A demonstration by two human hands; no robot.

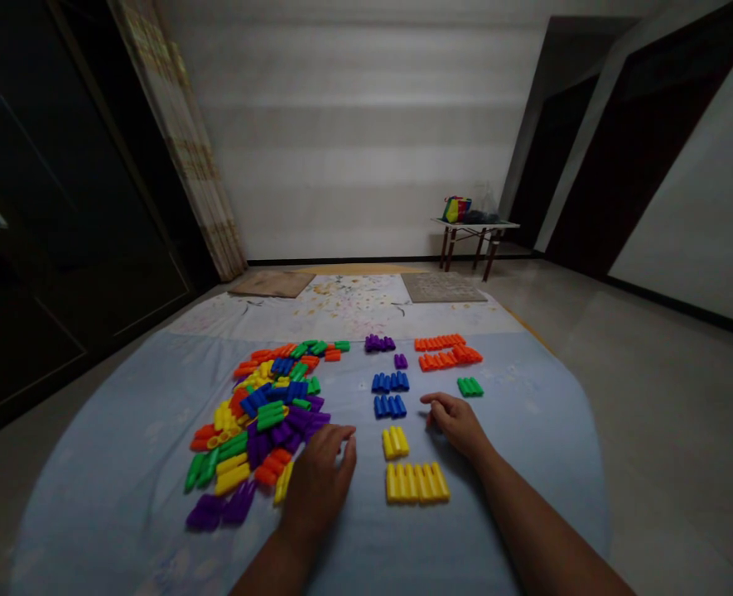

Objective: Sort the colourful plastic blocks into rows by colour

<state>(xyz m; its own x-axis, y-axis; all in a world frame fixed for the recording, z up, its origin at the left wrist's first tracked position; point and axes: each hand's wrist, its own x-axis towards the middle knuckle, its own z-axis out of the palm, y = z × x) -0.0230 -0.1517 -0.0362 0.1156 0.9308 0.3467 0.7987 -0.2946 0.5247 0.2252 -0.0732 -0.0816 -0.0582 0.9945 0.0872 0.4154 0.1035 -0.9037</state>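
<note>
My left hand point(322, 472) hovers at the right edge of a mixed pile of plastic tube pieces point(272, 418) in purple, green, yellow, orange and blue. Its thumb stands apart from the bent fingers, and nothing shows in it. To the right of the blue tube pieces point(390, 406) is my right hand point(456, 424), index finger stretched out and the others curled; I see nothing held there. Below the blue rows lie a small yellow group point(395, 443) and a longer yellow row point(417, 483). Purple pieces point(379, 343), orange rows point(441, 342) and a green group point(470, 386) lie farther back.
A light blue cloth point(528, 463) covers the near part of the table, with a floral white cloth point(354, 306) beyond. Two flat boards, one brown point(272, 284) and one greyish point(444, 287), lie at the far edge. A small table point(475, 224) stands by the wall.
</note>
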